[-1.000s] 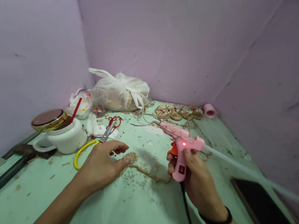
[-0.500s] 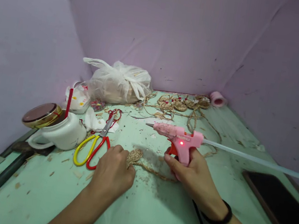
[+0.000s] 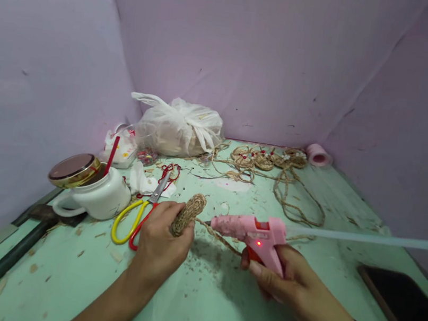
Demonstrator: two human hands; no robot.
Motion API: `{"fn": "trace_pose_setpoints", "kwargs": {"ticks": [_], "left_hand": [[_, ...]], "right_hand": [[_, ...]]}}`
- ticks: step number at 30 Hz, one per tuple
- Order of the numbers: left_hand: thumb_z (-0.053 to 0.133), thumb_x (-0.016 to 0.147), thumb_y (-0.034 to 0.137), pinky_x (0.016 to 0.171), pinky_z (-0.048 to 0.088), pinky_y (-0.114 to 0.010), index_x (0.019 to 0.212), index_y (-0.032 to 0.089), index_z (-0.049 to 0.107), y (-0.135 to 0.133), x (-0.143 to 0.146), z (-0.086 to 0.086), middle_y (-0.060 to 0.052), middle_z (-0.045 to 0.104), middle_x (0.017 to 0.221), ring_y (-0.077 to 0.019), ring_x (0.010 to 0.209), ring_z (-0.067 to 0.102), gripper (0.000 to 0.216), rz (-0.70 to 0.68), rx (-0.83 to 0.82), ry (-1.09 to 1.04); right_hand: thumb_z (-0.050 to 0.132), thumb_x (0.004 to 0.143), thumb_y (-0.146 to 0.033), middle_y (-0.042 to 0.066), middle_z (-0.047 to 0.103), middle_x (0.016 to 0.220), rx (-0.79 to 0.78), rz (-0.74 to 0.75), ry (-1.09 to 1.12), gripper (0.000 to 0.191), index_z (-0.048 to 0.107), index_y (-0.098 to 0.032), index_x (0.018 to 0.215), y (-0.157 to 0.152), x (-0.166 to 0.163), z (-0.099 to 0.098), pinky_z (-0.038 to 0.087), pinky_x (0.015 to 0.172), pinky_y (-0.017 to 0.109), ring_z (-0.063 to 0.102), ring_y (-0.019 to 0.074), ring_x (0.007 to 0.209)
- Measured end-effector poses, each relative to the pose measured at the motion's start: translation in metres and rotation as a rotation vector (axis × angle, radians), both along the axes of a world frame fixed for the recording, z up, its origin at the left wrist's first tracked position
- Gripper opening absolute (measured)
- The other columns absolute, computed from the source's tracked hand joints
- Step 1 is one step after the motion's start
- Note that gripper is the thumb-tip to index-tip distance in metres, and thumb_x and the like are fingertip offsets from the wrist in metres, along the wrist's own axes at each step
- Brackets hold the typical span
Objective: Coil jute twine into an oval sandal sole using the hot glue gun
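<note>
Between the thumb and fingers of my left hand (image 3: 164, 239) is a tightly wound coil of jute rope (image 3: 188, 214), tilted so its edge shows. A loose tail of the rope (image 3: 222, 238) runs from the coil toward my right hand (image 3: 281, 275). That hand is wrapped round the handle of a pink glue gun (image 3: 251, 232) with a lit red light. Its metal nozzle points left, close to the rope where it leaves the coil. A long clear glue stick (image 3: 371, 238) sticks out of the gun's back.
Scissors (image 3: 123, 226) with yellow and red handles lie beside my left hand. Left of them are a white mug (image 3: 101, 200) and a hammer (image 3: 11, 253). A plastic bag (image 3: 180, 128) and beaded rope coils (image 3: 244, 156) sit at the back, a phone (image 3: 408, 313) at right.
The glue gun has come lower, its nozzle now near the rope by the coil. My left hand has turned the coil up to show more of it. The camera view has shifted slightly.
</note>
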State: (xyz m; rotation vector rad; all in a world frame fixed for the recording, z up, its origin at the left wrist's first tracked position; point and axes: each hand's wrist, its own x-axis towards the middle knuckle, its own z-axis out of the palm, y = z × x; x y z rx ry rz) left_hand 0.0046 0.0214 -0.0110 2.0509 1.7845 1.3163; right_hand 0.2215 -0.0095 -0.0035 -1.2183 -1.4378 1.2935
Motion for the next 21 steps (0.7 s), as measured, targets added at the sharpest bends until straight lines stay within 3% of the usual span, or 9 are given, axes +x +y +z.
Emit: {"fn": "trace_pose_setpoints", "kwargs": {"ticks": [2,8,13,21], "left_hand": [[0.057,0.072,0.024,0.079,0.051,-0.032,0.093,0.012,0.067,0.000,0.001,-0.001,-0.008,0.066,0.089,-0.0201,0.084,0.063,0.026,0.011,0.026,-0.009],[0.058,0.072,0.022,0.080,0.051,-0.032,0.095,0.011,0.068,0.000,0.001,-0.004,-0.010,0.066,0.092,-0.0204,0.086,0.063,0.027,0.005,0.030,-0.036],[0.060,0.072,0.022,0.077,0.052,-0.031,0.094,0.012,0.068,-0.001,0.002,-0.002,-0.008,0.067,0.089,-0.0193,0.083,0.063,0.026,-0.029,0.002,-0.070],[0.060,0.071,0.021,0.074,0.053,-0.029,0.092,0.015,0.068,-0.003,0.004,0.000,-0.006,0.068,0.088,-0.0182,0.081,0.064,0.023,-0.042,0.007,-0.089]], "right_hand": [[0.065,0.071,-0.044,-0.003,0.050,0.048,0.001,0.032,-0.012,0.027,0.066,-0.018,0.065,-0.002,-0.002,-0.002,0.035,0.038,0.022,0.043,0.0109,0.041],[0.063,0.074,-0.044,-0.002,0.051,0.051,0.111,-0.057,-0.049,0.028,0.066,-0.017,0.066,-0.002,-0.004,0.000,0.035,0.038,0.022,0.045,0.0118,0.043],[0.063,0.073,-0.043,0.000,0.055,0.053,0.198,-0.065,-0.211,0.026,0.068,-0.019,0.063,-0.003,-0.005,0.001,0.037,0.039,0.022,0.046,0.0135,0.045],[0.061,0.077,-0.043,-0.001,0.055,0.053,0.234,-0.060,-0.246,0.023,0.071,-0.023,0.072,-0.005,-0.004,-0.011,0.037,0.040,0.023,0.046,0.0139,0.045]]}}
